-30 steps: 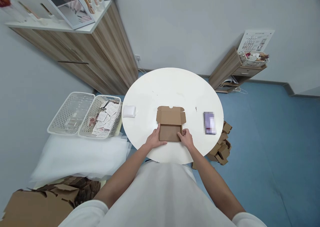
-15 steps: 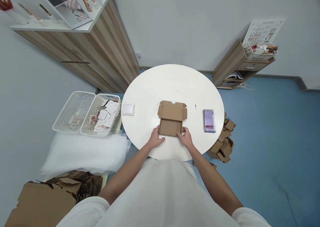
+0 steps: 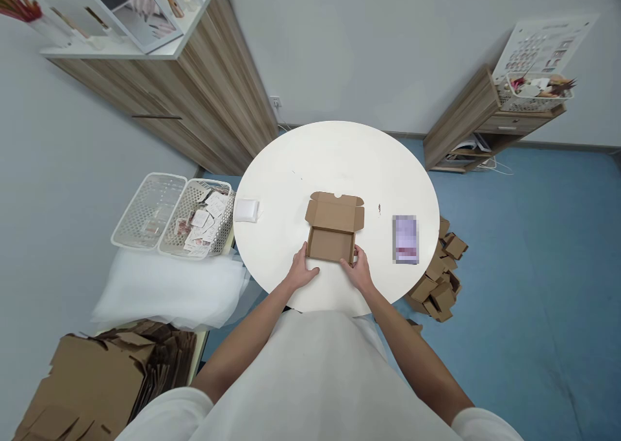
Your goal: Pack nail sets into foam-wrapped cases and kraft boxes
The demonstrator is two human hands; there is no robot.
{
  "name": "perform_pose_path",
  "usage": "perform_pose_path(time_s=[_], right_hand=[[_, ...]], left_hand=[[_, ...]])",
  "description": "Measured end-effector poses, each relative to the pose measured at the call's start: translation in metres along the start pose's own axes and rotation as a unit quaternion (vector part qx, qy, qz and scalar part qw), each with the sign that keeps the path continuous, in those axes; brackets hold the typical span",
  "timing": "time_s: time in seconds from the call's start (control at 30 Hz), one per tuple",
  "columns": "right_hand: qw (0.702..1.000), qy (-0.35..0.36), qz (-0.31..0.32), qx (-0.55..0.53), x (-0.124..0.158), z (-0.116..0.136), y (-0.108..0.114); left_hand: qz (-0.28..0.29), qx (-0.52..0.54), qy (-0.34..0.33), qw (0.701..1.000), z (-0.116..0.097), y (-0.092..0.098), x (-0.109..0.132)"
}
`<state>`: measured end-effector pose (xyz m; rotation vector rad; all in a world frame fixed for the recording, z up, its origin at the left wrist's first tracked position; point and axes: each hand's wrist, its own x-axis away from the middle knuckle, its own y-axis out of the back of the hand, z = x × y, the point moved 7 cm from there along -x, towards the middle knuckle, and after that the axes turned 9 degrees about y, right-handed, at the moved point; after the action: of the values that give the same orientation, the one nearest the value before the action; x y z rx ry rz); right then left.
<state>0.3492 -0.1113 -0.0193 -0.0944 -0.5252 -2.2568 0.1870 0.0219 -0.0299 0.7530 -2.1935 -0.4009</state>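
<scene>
The one view looks from the wearer's head, forward and steeply down over the tabletop [image 3: 334, 160], shown whole. Its wide field runs from the wall [image 3: 349, 46] beyond to the wearer's shirt [image 3: 325, 376], nearest the lens; the box [image 3: 334, 221] lies near mid-frame.

The purple item [image 3: 405, 239] is blurred; the bottom edge crops cardboard [image 3: 97, 376].

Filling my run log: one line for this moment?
cardboard mailer box: lid open, on white table; left hand: open, at box's left side; right hand: pinching front right corner
</scene>
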Motion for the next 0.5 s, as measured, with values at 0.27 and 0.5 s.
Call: perform_pose_path(time_s=[0.27,0.5], right_hand=[[0.999,0.006,0.015,0.039,0.003,-0.007,-0.003],[0.976,0.095,-0.156,0.119,0.024,0.031,0.015]], left_hand=[[-0.010,0.008,0.012,1.000,0.000,0.000,0.001],[-0.047,0.025,-0.033,0.998,0.005,0.031,0.002]])
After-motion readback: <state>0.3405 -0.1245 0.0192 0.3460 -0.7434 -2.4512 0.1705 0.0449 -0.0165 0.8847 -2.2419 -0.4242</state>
